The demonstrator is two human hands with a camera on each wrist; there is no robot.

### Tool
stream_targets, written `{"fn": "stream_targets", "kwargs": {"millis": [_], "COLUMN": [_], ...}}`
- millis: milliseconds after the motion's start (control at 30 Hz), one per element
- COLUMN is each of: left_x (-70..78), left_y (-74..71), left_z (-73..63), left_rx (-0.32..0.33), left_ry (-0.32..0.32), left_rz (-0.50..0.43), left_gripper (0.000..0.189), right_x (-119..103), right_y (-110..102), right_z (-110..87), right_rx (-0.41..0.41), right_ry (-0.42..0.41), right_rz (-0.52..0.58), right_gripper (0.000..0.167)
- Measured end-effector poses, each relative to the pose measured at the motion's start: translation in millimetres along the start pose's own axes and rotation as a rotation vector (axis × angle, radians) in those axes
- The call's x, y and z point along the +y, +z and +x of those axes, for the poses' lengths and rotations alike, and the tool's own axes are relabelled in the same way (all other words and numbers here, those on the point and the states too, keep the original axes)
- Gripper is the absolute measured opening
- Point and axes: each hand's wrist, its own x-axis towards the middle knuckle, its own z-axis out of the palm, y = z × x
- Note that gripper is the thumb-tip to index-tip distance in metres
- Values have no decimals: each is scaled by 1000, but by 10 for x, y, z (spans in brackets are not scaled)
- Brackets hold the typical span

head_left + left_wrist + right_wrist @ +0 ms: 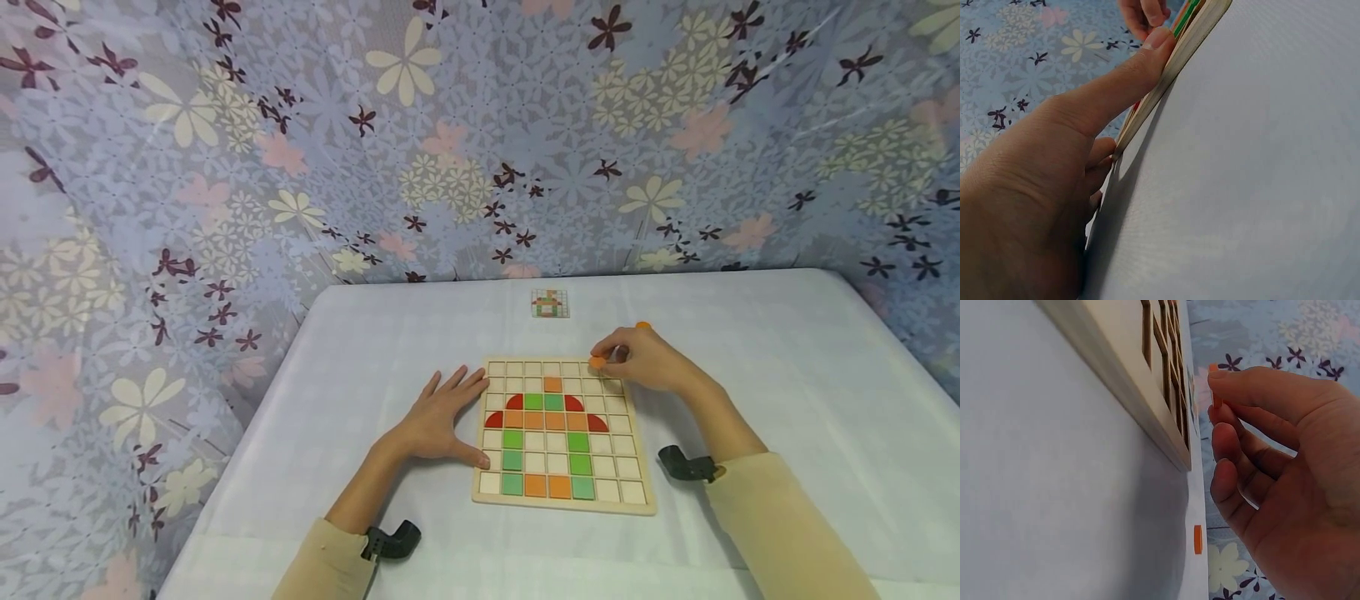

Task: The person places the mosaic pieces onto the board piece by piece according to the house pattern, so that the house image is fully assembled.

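A light wooden grid board (562,502) lies on the white table, with green, teal, orange and red tiles in several of its squares. My left hand (437,423) spreads along the board's left side, thumb and fingertips touching the edge; in the left wrist view the thumb (1116,87) lies against the rim. Over the board's far right corner, my right hand (651,360) pinches a small orange tile (597,362) between thumb and index finger. The right wrist view shows this tile (1215,387) edge-on, above the board's surface. Its outline is partly hidden by the fingers.
Another orange tile (643,325) lies on the table just beyond my right hand. Behind the board is a small picture card (550,304) with a similar coloured pattern. A flowered cloth (480,150) hangs at the table's far edge. Black wrist devices (393,540) sit at both sleeves.
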Motion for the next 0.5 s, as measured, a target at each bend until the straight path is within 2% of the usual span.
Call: {"fn": "stream_targets", "kwargs": {"millis": [200, 500], "left_x": [-4, -11], "left_y": [8, 12], "left_z": [9, 14], "left_rx": [1, 6], "left_ry": [3, -5], "left_rz": [-2, 0], "left_gripper": [126, 127], "right_x": [-64, -132], "right_y": [43, 133], "right_z": [27, 135], "right_rx": [-17, -14], "right_ry": [12, -39], "right_rz": [14, -19], "right_gripper": [29, 28]}}
